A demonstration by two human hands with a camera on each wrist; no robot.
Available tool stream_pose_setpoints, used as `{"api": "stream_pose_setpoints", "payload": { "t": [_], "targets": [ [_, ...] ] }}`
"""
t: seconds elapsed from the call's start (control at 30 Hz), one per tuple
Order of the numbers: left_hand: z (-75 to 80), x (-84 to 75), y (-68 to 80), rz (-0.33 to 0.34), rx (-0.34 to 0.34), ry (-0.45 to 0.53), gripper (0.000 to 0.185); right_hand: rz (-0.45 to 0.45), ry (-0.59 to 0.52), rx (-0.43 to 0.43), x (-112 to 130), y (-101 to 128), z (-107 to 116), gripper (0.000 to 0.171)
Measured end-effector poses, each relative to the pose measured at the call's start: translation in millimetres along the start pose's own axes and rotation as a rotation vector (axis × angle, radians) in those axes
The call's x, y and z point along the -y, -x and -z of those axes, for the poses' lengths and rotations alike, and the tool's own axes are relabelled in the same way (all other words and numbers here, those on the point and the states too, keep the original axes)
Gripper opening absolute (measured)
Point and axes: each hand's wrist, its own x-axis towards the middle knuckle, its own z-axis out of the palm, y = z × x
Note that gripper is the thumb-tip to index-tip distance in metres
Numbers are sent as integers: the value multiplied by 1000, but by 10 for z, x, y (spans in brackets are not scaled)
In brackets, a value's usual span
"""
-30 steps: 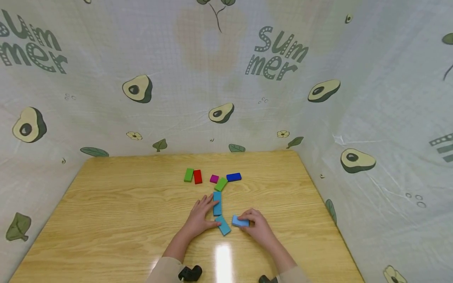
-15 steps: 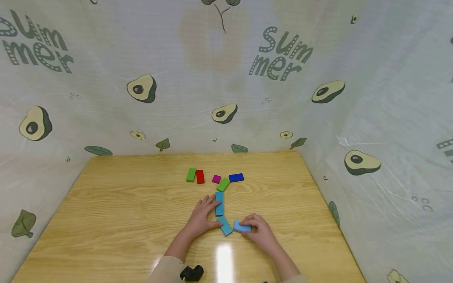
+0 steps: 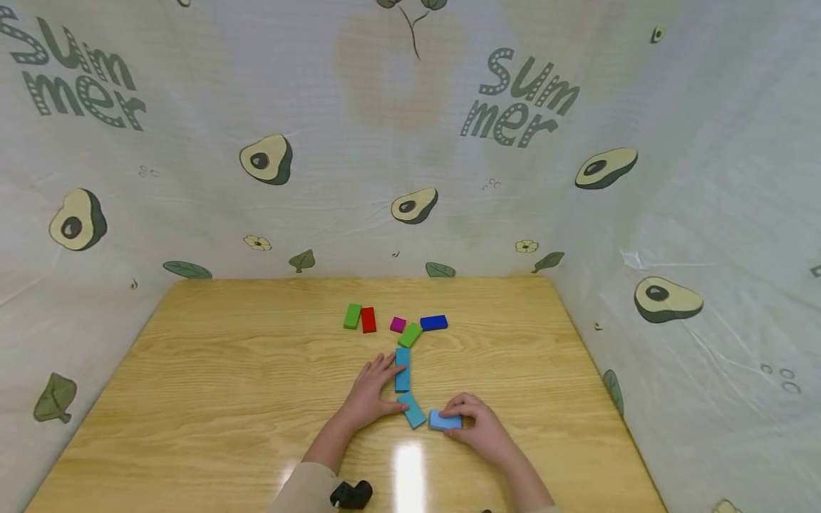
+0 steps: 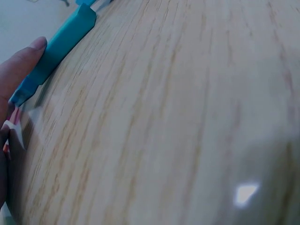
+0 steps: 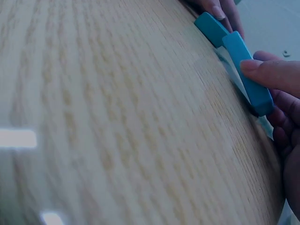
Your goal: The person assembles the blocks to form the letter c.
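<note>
On the wooden table [image 3: 224,385] my left hand [image 3: 385,388] lies flat, fingers against a lengthwise teal block [image 3: 403,370] and thumb at a slanted teal block [image 3: 413,410] below it. In the left wrist view a fingertip [image 4: 28,58] presses the side of the teal block [image 4: 61,44]. My right hand [image 3: 454,416] pinches a light blue block [image 3: 445,420] that lies on the table by the slanted block's near end. The right wrist view shows the thumb [image 5: 272,70] on the light blue block [image 5: 248,70], which meets the teal block [image 5: 211,28].
Further back lie a green block [image 3: 352,315] beside a red block [image 3: 368,320], then a magenta block [image 3: 398,325], a second green block [image 3: 410,334] and a dark blue block [image 3: 433,323]. Avocado-print sheets wall in the table. A black device [image 3: 351,493] sits at my left sleeve.
My right hand has slid the light blue block toward me, down to the near end of the slanted teal block. The left hand has stayed on the teal blocks.
</note>
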Motion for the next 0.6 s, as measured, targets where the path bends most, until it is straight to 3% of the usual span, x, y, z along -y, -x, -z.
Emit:
{"api": "stream_pose_setpoints", "payload": {
  "t": [0.1, 0.37, 0.6],
  "targets": [
    [-7, -1, -1, -9, -2, -4, 79, 22, -17, 31, 50, 21, 33, 22],
    [-2, -11, -1, -15, -13, 0, 78, 68, 3, 66, -268, -19, 11, 23],
    [8, -29, 6, -14, -11, 6, 78, 97, -9, 100, -344, -37, 29, 23]
  ]
}}
